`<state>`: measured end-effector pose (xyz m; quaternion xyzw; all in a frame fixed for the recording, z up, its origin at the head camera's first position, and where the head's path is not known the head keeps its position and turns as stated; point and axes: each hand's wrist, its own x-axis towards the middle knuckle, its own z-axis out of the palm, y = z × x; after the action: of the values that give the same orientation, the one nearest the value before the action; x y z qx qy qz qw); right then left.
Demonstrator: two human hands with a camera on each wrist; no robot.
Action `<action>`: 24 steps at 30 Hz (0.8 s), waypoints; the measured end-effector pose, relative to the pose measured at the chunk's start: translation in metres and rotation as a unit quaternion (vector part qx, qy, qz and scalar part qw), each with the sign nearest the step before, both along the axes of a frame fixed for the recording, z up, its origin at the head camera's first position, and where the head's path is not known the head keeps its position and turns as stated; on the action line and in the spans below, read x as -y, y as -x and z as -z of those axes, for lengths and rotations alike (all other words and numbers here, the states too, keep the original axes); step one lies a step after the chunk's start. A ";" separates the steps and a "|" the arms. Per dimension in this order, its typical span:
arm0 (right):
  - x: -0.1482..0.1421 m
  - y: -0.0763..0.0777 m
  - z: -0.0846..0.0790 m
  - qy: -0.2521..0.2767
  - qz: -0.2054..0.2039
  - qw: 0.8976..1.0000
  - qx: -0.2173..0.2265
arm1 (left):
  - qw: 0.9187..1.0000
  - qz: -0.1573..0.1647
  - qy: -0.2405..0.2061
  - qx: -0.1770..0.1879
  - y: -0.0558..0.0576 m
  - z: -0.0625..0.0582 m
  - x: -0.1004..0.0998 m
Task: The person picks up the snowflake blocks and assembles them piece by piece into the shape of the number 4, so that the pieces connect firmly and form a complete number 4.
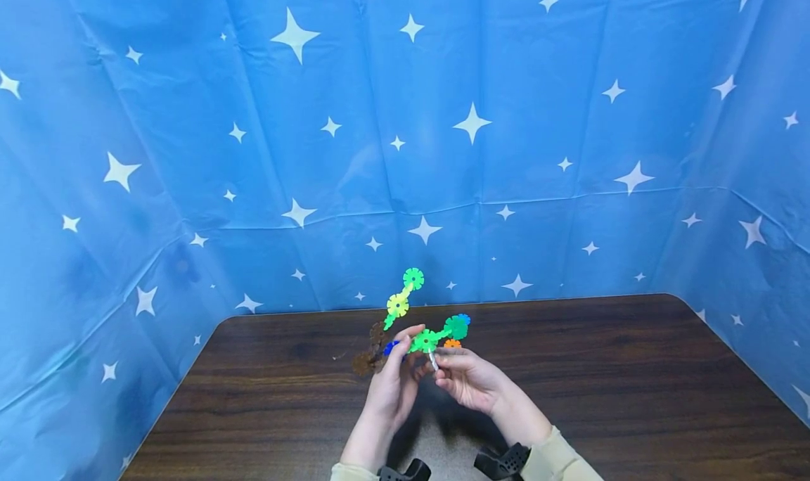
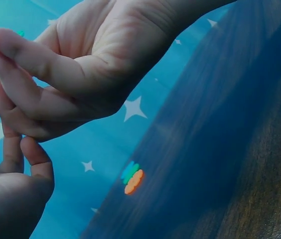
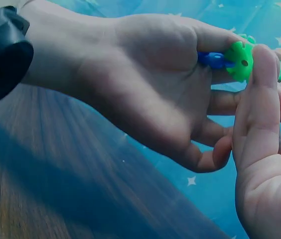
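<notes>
Near the front middle of the table, my left hand [image 1: 394,389] holds a green notched disc [image 1: 426,340] of an interlocking toy between thumb and fingers. A blue disc [image 3: 212,60] joins that green one by the left palm. My right hand [image 1: 471,382] pinches a whitish disc [image 1: 433,360], seen edge-on, right below the green disc. Past the left hand, a yellow disc [image 1: 397,305] and a light green disc [image 1: 413,278] form a raised chain above brown discs [image 1: 362,363]. A darker green disc [image 1: 455,327] shows beyond the right fingers. Fingers hide part of the pieces.
An orange disc [image 1: 452,343] and a light blue disc [image 1: 465,319] show just beyond my right hand. The dark wood table [image 1: 601,382] extends to both sides. A blue star-printed curtain [image 1: 380,171] surrounds its back and sides.
</notes>
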<state>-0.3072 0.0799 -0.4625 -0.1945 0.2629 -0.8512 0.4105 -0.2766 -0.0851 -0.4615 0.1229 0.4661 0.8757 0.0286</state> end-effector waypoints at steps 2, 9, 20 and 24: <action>0.000 0.000 0.000 0.000 -0.002 1.000 0.012 | 1.000 0.000 0.000 0.005 0.000 0.000 -0.001; -0.001 0.000 -0.002 0.002 -0.008 0.999 0.045 | 1.000 0.009 -0.002 0.012 0.000 0.000 -0.002; -0.001 0.001 -0.002 0.002 -0.012 1.000 0.009 | 0.999 0.016 0.020 0.027 0.000 -0.001 0.001; -0.001 0.000 -0.002 0.006 -0.007 1.000 0.003 | 0.999 0.014 0.027 0.021 -0.001 -0.002 0.001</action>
<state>-0.3076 0.0806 -0.4607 -0.1963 0.2556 -0.8503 0.4161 -0.2759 -0.0864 -0.4592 0.1104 0.4869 0.8648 0.0541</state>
